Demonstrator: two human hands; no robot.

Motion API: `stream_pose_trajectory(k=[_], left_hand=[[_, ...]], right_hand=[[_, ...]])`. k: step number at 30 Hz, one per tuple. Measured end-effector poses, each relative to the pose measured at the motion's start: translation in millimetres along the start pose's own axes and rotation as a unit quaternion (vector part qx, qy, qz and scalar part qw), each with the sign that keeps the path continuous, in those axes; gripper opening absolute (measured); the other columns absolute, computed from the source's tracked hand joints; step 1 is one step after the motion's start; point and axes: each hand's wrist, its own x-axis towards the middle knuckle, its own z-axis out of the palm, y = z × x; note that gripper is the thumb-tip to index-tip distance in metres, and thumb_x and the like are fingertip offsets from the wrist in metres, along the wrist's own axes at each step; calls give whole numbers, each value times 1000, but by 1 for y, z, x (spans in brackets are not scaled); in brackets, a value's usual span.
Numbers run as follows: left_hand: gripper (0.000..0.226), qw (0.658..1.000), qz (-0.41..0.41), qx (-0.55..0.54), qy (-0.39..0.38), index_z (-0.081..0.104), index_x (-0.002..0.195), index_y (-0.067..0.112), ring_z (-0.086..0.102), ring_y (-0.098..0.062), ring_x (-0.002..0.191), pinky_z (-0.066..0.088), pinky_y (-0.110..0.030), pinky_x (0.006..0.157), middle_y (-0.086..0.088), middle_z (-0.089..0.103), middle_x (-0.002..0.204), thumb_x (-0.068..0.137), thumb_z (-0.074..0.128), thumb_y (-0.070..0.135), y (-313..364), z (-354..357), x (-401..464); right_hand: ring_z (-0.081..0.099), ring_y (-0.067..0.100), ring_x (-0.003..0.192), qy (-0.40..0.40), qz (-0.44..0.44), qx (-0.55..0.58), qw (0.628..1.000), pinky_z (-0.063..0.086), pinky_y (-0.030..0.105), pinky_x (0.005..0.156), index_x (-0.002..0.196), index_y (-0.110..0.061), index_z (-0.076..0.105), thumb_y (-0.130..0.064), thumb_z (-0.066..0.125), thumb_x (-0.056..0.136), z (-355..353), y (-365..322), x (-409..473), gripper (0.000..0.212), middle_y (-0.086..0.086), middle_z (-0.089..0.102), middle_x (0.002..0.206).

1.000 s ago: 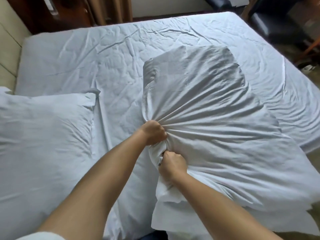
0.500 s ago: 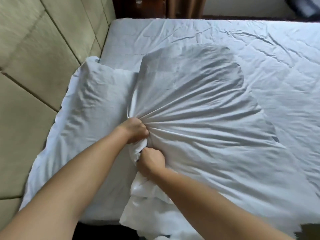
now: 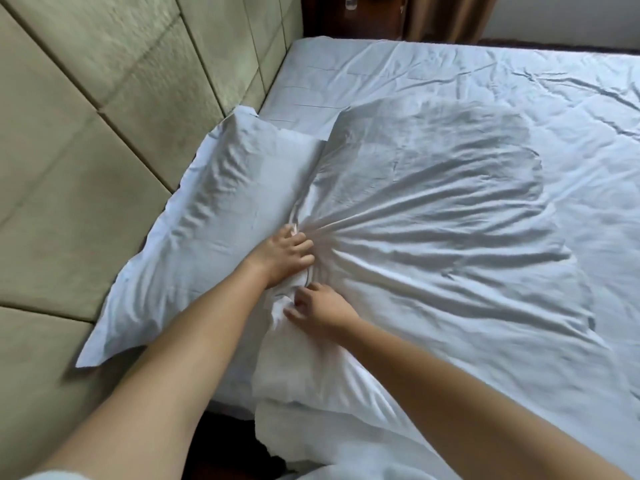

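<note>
Head view: the left hand grips the pillow by its bunched edge, fingers curled. The right hand touches it, fingers loosely spread. The pillow lies at the bed's near edge, touching a second pillow along the headboard. Bare sheet lies beyond.

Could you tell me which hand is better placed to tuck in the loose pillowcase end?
Probably the right hand: it rests loosely on that end, while the left hand grips the gathered pillowcase.
</note>
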Motion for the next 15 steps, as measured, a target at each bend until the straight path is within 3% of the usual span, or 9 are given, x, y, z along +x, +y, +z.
stream_pose_trajectory(k=[2, 3, 5, 7, 10, 15], left_hand=[[39, 994, -99, -45, -5, 72, 89, 22, 65, -24, 101, 46, -38, 86, -6, 67, 106, 74, 37, 13, 14, -9, -15], [43, 986, -151, -72, -24, 69, 108, 22, 55, -23, 120, 44, -40, 93, -8, 60, 126, 80, 37, 13, 24, -14, -20], [49, 942, -248, -178, -141, 40, 141, 24, 22, -18, 144, 27, -44, 109, -3, 26, 156, 93, 37, 17, 49, -28, -27], [52, 881, -340, -270, -191, 23, 149, 26, 12, -16, 146, 18, -45, 115, 3, 10, 160, 98, 27, 33, 81, -41, -28], [60, 807, -417, -360, -214, 8, 153, 25, 1, -16, 148, 8, -48, 118, 5, 1, 161, 97, 12, 48, 144, -51, -27], [54, 748, -481, -380, -254, -1, 152, 32, -7, -14, 147, 6, -50, 118, 10, -9, 160, 102, 14, 43, 188, -66, -31]], right_hand=[[42, 28, 127, 73, -115, -132, 982, 23, 34, 105, 122, -16, 60, -50, 46, 88, -11, 23, -13, 50, 8, 52, 131], [33, 29, 137, 98, -142, -181, 968, 11, 36, 111, 132, -20, 54, -54, 44, 86, -17, 37, -21, 59, 9, 43, 144], [-2, 24, 148, 65, -77, -219, 970, -13, 43, 115, 151, -29, 20, -64, 41, 85, -27, 66, -40, 77, 7, 4, 161], [-17, 20, 147, 13, 5, -218, 976, -16, 50, 115, 152, -34, -2, -75, 36, 82, -34, 93, -56, 90, 7, -15, 160], [-18, 20, 146, -20, 13, -211, 977, -12, 52, 116, 151, -33, -8, -82, 32, 77, -38, 110, -73, 97, 8, -18, 159], [-17, 21, 147, -3, -40, -215, 976, -13, 52, 116, 152, -34, -5, -79, 31, 81, -39, 113, -88, 91, 5, -16, 159]])
